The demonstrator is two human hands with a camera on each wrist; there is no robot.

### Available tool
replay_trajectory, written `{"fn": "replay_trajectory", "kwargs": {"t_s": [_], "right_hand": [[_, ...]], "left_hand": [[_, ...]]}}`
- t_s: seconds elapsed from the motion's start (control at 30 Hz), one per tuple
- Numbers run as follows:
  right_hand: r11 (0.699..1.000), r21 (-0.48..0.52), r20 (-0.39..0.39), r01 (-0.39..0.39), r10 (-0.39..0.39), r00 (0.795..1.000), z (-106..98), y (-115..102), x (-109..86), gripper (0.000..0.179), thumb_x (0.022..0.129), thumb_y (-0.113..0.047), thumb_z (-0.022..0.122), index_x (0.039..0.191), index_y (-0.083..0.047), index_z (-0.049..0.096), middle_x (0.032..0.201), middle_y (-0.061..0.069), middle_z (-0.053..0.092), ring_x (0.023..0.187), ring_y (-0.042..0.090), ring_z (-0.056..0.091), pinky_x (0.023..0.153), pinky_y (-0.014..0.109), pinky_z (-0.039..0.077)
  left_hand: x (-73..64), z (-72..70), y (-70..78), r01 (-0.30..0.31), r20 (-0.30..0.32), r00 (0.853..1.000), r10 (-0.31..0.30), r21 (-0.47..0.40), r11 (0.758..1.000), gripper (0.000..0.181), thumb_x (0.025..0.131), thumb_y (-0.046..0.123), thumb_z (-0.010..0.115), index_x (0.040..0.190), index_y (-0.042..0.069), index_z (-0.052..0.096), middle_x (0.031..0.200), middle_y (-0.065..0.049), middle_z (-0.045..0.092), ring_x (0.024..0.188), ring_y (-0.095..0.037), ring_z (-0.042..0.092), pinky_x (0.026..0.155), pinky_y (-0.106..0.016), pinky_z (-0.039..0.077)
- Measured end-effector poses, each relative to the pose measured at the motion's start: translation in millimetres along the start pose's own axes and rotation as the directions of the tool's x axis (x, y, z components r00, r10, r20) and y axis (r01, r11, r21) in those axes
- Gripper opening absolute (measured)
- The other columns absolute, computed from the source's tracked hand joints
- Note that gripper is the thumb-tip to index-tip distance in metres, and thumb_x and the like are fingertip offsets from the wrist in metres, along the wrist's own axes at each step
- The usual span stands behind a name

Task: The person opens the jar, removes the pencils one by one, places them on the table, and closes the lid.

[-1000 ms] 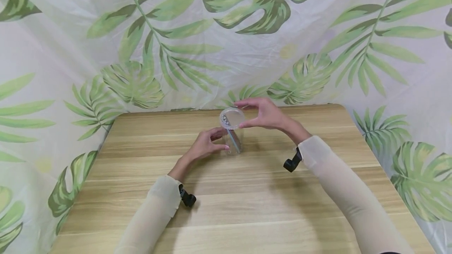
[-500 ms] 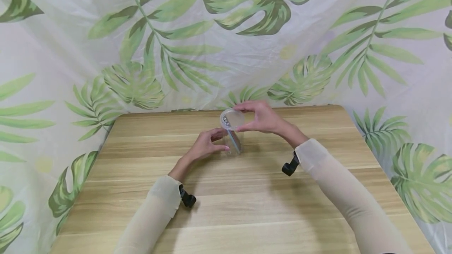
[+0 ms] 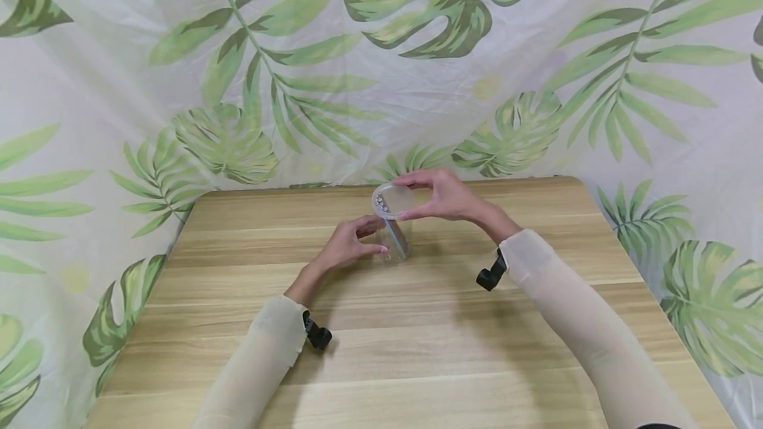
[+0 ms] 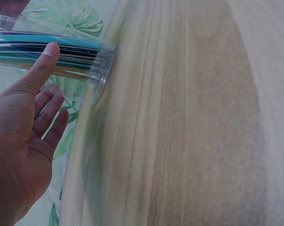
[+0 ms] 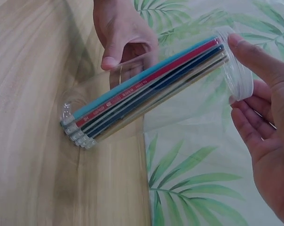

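Clear plastic: jar (image 5: 191,106), pencils (image 5: 146,90) inside.
Left hand (image 3: 350,242): fingers round jar, nine o'clock.
Right hand (image 3: 446,197): grips lid (image 5: 238,77), three o'clock; slightly further in than a second ago.
Lid: apparently better held.

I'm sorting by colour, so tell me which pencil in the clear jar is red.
The red pencil just below the light blue pencil in the right wrist view; no other visible pencil is red.

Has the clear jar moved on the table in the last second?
No. Judged against the wooden table in the head view, the clear jar shows no visible shift either way.
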State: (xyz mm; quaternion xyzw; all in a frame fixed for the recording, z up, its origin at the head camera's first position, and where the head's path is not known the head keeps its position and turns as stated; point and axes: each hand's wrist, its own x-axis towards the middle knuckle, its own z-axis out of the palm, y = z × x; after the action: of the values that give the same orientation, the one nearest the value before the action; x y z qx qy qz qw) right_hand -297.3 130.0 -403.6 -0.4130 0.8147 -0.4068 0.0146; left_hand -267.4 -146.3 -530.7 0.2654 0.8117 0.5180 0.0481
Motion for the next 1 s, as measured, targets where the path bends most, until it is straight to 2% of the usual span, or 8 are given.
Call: {"fn": "replay_trajectory", "kwargs": {"t_s": [0.33,0.47,0.67,1.0], "right_hand": [[0.986,0.159,0.103,-0.052,0.036,0.994,-6,5,4.4,0.064,0.082,-0.013,0.094,0.139,-0.005,0.069,0.142,0.016,0.067,0.125,0.029,0.068,0.11,0.04,0.056],[0.971,0.227,0.146,-0.074,0.041,0.988,-10,7,8.3,0.064,0.083,-0.007,0.092,0.141,-0.001,0.066,0.144,0.019,0.065,0.129,0.035,0.065,0.114,0.04,0.053],[0.958,0.269,0.205,-0.1,0.045,0.978,-15,9,13.1,0.063,0.086,-0.005,0.089,0.144,-0.002,0.064,0.148,0.019,0.061,0.135,0.04,0.06,0.117,0.04,0.05],[0.934,0.338,0.272,-0.113,0.017,0.962,-17,11,16.8,0.064,0.089,-0.002,0.086,0.147,-0.002,0.061,0.154,0.017,0.057,0.139,0.035,0.058,0.117,0.041,0.051]], "left_hand": [[-0.6,0.6,0.6,0.028,0.01,1.0,-0.028,-0.018,0.999,0.067,0.084,0.014,0.091,0.142,-0.003,0.061,0.14,-0.02,0.067,0.132,-0.035,0.065,0.113,-0.04,0.053],[-0.2,-0.7,2.5,0.03,0.012,0.999,-0.03,-0.034,0.999,0.067,0.084,0.013,0.091,0.142,-0.004,0.061,0.141,-0.02,0.066,0.132,-0.036,0.064,0.114,-0.041,0.053],[0.5,-2.1,3.1,0.025,0.014,1.0,-0.025,-0.02,0.999,0.066,0.085,0.012,0.091,0.142,-0.004,0.061,0.14,-0.02,0.067,0.131,-0.035,0.065,0.114,-0.038,0.053],[-0.7,-2.0,2.5,0.03,0.011,0.999,-0.03,0.003,1.0,0.067,0.086,0.013,0.09,0.143,-0.003,0.06,0.141,-0.019,0.067,0.131,-0.033,0.066,0.113,-0.037,0.053]]}}
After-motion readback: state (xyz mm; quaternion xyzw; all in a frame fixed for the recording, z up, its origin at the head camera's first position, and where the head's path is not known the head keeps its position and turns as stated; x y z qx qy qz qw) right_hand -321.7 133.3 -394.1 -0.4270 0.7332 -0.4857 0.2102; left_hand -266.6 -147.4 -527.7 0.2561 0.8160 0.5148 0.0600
